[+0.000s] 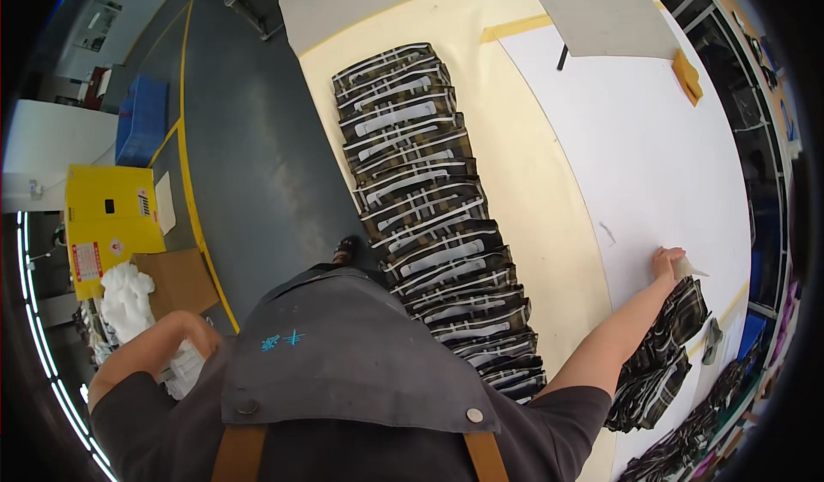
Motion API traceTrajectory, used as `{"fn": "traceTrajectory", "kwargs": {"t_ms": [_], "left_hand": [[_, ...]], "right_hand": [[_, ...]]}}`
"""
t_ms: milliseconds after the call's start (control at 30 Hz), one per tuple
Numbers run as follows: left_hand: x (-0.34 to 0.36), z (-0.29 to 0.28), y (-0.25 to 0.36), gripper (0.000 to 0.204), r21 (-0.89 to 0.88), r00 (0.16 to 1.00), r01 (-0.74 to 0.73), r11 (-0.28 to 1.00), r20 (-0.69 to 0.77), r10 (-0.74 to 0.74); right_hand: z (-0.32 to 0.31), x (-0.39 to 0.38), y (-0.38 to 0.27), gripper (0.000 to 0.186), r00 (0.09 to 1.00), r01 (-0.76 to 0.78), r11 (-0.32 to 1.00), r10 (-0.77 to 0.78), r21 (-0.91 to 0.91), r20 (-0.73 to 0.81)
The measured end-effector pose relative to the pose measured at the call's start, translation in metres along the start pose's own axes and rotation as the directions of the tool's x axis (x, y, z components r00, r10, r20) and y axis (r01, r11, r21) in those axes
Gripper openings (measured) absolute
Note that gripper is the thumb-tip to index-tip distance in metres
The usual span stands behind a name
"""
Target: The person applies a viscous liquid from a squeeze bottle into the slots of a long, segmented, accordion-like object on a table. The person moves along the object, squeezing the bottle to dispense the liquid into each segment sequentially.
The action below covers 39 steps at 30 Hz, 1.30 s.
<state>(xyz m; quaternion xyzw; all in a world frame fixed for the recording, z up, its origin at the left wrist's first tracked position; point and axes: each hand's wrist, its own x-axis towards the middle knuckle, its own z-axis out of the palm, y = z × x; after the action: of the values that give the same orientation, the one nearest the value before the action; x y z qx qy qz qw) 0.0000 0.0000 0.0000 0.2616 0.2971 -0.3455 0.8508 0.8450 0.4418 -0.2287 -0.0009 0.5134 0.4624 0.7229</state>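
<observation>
My right hand (666, 264) is stretched out over the white table surface at the right, its fingers closed on a small whitish object with a pointed tip (688, 268), whose kind I cannot make out. Just below that hand lies a pile of dark plaid fabric pieces (657, 379). My left arm bends at the lower left, and its hand is mostly hidden against my side by the grey apron (343, 353), so its fingers do not show. In front of me a long row of overlapping plaid fabric pieces (421, 173) with pale grey strips runs along the table's left edge.
Cream paper (524, 181) and a white sheet (652, 156) cover the table. Grey board (605, 10), a black stick (562, 57) and a mustard-coloured piece (687, 77) lie farther off. A yellow cabinet (112, 216), a cardboard box (176, 280) and a blue bin (142, 121) stand left.
</observation>
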Motion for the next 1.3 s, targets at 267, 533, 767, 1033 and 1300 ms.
{"fn": "traceTrajectory", "kwargs": {"t_ms": [267, 533, 767, 1033, 1300], "left_hand": [[-0.017, -0.013, 0.008, 0.069, -0.056, 1.000, -0.028, 0.998, -0.015, 0.027], [-0.041, -0.073, -0.021, 0.065, 0.042, 0.995, -0.095, 0.995, 0.001, 0.095], [-0.105, -0.165, -0.056, 0.055, 0.271, 0.996, -0.082, 0.959, -0.022, 0.092], [-0.181, -0.320, -0.098, 0.042, 0.544, 0.997, -0.055, 0.837, 0.074, 0.018], [-0.180, -0.415, -0.093, 0.033, 0.518, 0.822, -0.037, 0.855, -0.471, 0.321]], "right_hand": [[-0.037, 0.002, -0.003, 0.039, 0.796, 0.523, 0.345, 0.129, -0.780, 0.591], [-0.128, -0.178, 0.245, 0.054, 0.452, 0.882, -0.093, 0.438, -0.461, 0.777], [-0.281, -0.246, 0.408, 0.062, 0.152, 0.974, -0.226, 0.665, 0.003, 0.731], [-0.429, -0.195, 0.527, 0.066, 0.555, 0.790, -0.176, 0.613, -0.588, 0.562], [-0.477, -0.187, 0.546, 0.064, 0.594, 0.795, -0.417, 0.388, -0.441, 0.704]]}}
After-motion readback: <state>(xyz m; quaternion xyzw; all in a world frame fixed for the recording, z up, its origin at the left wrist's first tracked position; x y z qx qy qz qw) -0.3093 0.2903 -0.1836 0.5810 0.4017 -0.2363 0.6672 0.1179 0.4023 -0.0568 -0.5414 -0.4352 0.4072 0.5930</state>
